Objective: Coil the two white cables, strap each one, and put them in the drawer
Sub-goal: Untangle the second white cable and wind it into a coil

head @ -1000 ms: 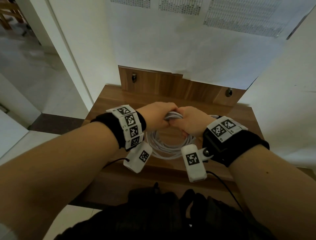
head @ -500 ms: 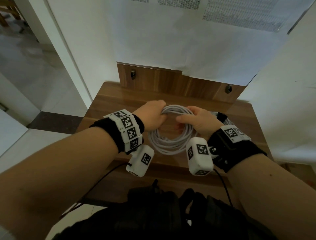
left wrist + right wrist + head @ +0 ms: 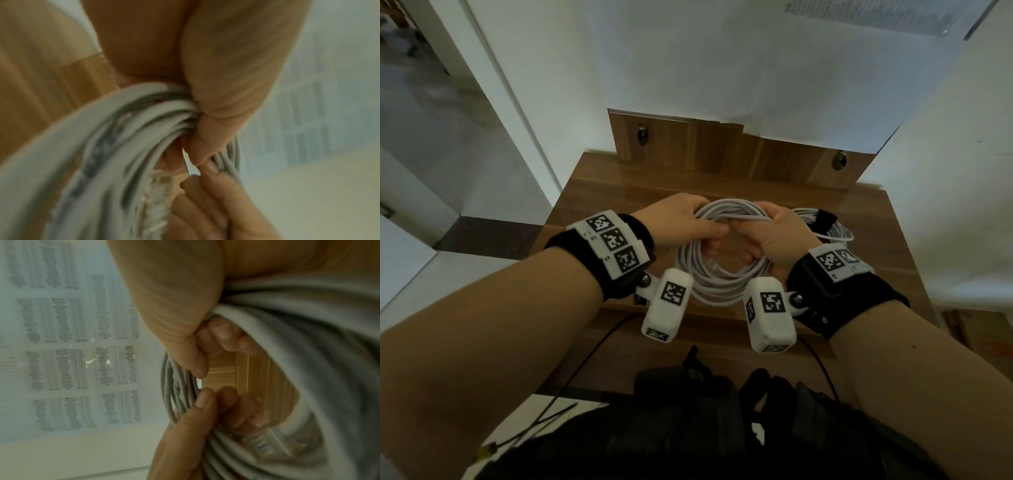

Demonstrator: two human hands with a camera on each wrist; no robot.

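A white cable coil (image 3: 722,286) is held just above the wooden table (image 3: 619,192). My left hand (image 3: 688,224) grips its far arc from the left and my right hand (image 3: 763,229) grips it from the right, thumbs nearly touching on top. In the left wrist view my left hand (image 3: 197,146) wraps the bundled strands (image 3: 127,129), and a clear plug (image 3: 159,180) hangs below. The right wrist view shows my right hand (image 3: 197,353) round the coil (image 3: 308,353). A second white cable (image 3: 837,234) with a black strap (image 3: 823,221) lies to the right.
A wooden back panel (image 3: 722,147) with two dark knobs stands at the table's far edge against a white wall with printed sheets (image 3: 72,337). A doorway and tiled floor open to the left. Thin black wires (image 3: 592,349) hang from my wrist cameras over the near edge.
My hands went from fists pressed together on the coil to gripping its far arc side by side. The coil now spreads wider, and the strapped second cable shows at the right.
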